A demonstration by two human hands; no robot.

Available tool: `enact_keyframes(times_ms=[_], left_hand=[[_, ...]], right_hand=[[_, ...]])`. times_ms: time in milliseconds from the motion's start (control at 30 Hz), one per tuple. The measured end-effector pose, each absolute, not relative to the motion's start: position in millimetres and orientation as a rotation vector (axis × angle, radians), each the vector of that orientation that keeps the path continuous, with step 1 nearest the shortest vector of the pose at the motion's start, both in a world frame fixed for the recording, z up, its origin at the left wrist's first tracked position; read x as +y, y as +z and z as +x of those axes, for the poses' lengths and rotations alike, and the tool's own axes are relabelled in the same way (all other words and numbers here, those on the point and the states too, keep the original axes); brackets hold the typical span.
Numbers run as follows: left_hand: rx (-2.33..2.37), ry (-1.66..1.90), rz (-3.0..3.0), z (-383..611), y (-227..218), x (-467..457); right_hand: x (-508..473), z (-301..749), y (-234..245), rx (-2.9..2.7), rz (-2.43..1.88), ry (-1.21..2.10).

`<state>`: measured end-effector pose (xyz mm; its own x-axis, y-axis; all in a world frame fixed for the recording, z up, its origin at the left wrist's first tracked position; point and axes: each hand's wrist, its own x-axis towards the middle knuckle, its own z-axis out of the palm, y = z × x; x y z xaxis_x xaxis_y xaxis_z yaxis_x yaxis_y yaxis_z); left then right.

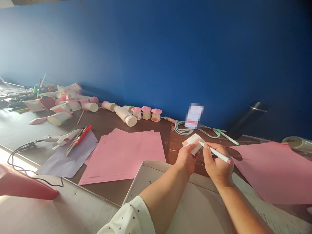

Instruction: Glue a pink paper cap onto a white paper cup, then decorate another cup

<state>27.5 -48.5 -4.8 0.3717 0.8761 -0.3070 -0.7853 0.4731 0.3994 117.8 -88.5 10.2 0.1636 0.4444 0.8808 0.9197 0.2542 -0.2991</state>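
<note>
My left hand (187, 160) is closed round a small white paper cup (191, 139) that bears orange-red drawn shapes and lies tilted on its side. In my right hand (219, 169) is a white marker (219, 154) with a pink end, its tip close to or touching the cup's wall; I cannot tell which. Behind them sit a coiled pale cable (182, 130) and a blurred-out white item (194, 116). Three finished-looking cups with pink tops (146, 112) stand by the wall, left of my hands.
Pink sheets (129, 152) lie left, another pink sheet (275, 169) right. A white box lid (143, 175) is under my forearms. Farther left are a stack of paper cups (124, 114), a red cutter (83, 135), a glue gun (63, 138) and piled cups. A dark cylinder (246, 120) leans by the blue wall.
</note>
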Motion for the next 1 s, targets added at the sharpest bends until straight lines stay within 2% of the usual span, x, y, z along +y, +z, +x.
enact_keyframes(times_ms=[1000], left_hand=[[0.547,1.068,0.180,25.2,-0.8,-49.2]], right_hand=[[-89.1,115.1,11.7,-1.483,-1.364,-0.554]])
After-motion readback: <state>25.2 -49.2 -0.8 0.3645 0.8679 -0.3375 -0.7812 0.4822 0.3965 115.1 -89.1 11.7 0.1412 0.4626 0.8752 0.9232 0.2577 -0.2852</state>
